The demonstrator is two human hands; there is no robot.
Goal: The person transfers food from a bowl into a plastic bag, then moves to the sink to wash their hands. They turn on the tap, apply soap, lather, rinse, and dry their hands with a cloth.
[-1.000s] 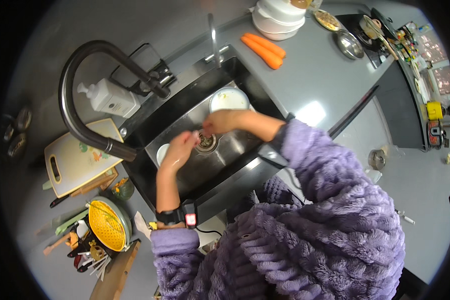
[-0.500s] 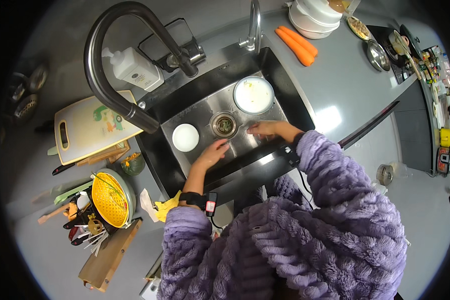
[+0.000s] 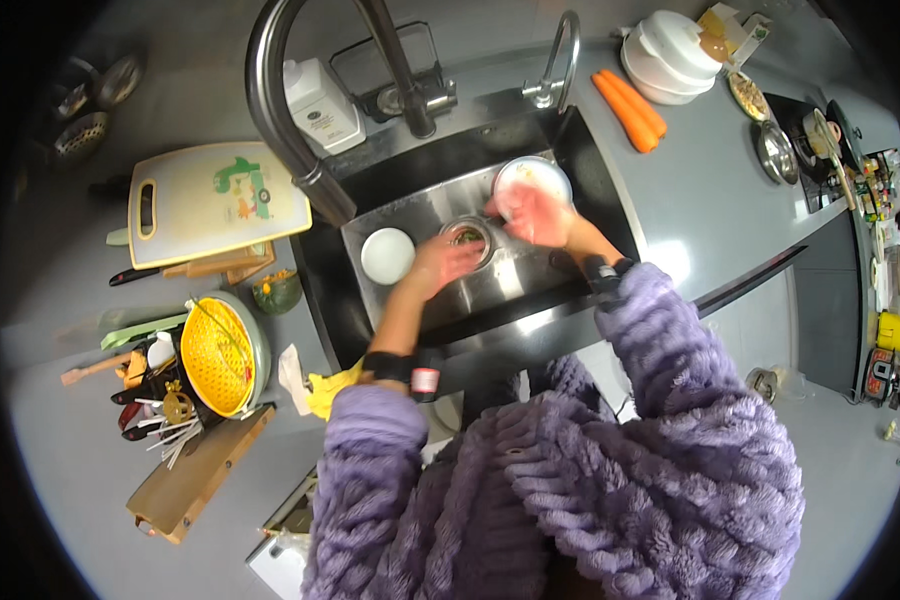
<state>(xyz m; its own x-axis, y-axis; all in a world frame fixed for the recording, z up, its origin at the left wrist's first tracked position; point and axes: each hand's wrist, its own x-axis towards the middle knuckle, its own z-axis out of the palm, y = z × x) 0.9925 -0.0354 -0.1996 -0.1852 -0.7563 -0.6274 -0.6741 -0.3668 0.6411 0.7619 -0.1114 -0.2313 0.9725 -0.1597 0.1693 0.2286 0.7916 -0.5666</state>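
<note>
My left hand point(image 3: 445, 265) is over the near-left edge of the drain strainer point(image 3: 470, 240), fingers stretched out and nothing in them. My right hand point(image 3: 537, 217), blurred by motion, hovers in front of a wide bowl point(image 3: 530, 172) with a white inside and bits in it, covering its near part. Its fingers look spread, and I see nothing held. A small white bowl point(image 3: 388, 256) sits in the sink point(image 3: 515, 290), left of the strainer. Green scraps show inside the strainer, partly behind my left fingers.
A dark faucet point(image 3: 300, 150) arches over the sink's left side; a thinner tap point(image 3: 560, 70) stands behind. Carrots point(image 3: 630, 110) lie on the right counter. To the left are a cutting board point(image 3: 195, 205), a cut squash point(image 3: 277, 291), a yellow colander point(image 3: 215, 355) and a yellow cloth point(image 3: 332, 388).
My view has shifted, so the sink sits lower and further right. My left hand has come over the strainer's edge; my right hand has moved away from me, up to the wide bowl.
</note>
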